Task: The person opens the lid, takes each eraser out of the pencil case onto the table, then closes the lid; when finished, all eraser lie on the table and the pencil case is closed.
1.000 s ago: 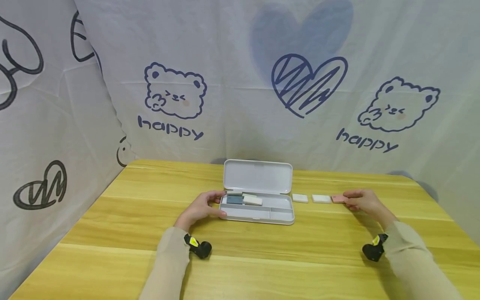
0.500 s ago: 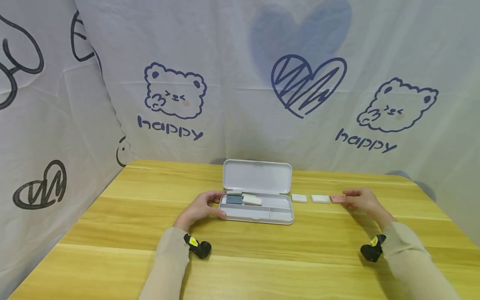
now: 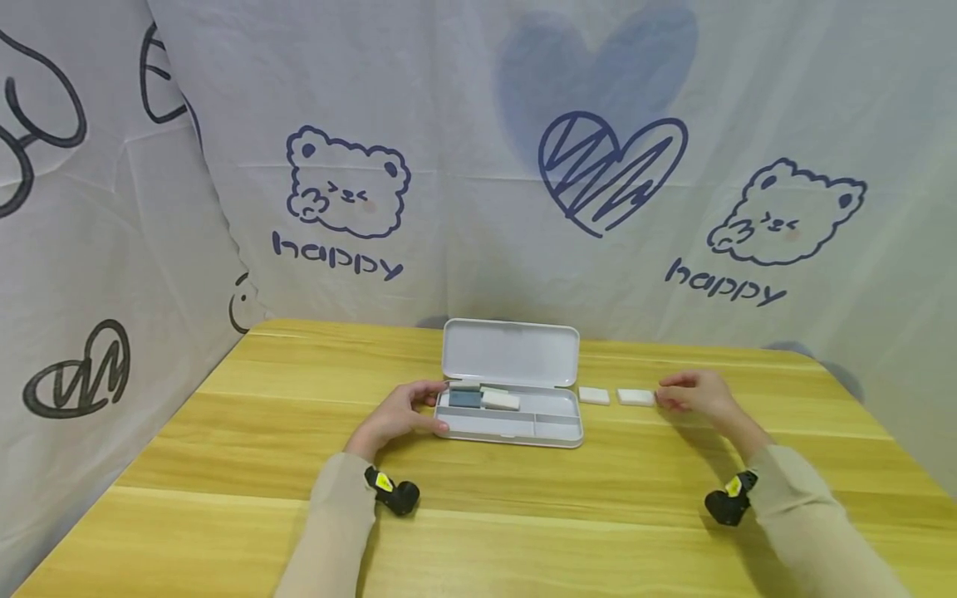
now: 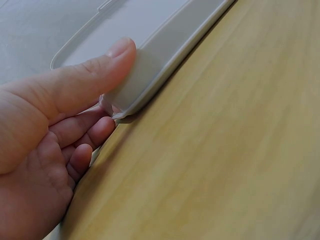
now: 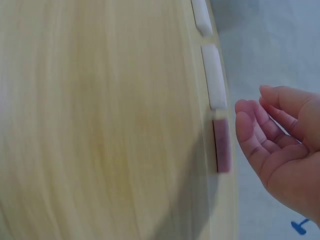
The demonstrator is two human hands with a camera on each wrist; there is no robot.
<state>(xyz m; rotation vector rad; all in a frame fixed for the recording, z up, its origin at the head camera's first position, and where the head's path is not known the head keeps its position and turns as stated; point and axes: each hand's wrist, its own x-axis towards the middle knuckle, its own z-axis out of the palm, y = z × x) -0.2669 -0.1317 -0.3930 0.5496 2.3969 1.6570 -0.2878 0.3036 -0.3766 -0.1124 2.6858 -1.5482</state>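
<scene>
An open white pencil case [image 3: 516, 423] stands on the table, lid raised at the back. Its rear compartment holds a blue eraser [image 3: 465, 399] and white erasers [image 3: 501, 402]. My left hand [image 3: 396, 418] grips the case's left end, thumb along the front corner in the left wrist view, fingers around the end. Two white erasers [image 3: 594, 396] [image 3: 635, 398] lie in a row to the right of the case. A pink eraser [image 5: 222, 145] continues that row; in the head view the right hand hides it. My right hand [image 5: 285, 137] hovers beside it, fingers loosely bent, nothing between them.
The wooden table [image 3: 523, 531] reaches back to a white printed curtain [image 3: 478, 208], with another curtain [image 3: 134, 249] along the left side. Black wrist cameras [image 3: 396, 496] are strapped over both sleeves [image 3: 815, 515].
My right hand has let go of the pink eraser and shifted left over it, towards the white erasers. The left hand keeps its grip on the pencil case.
</scene>
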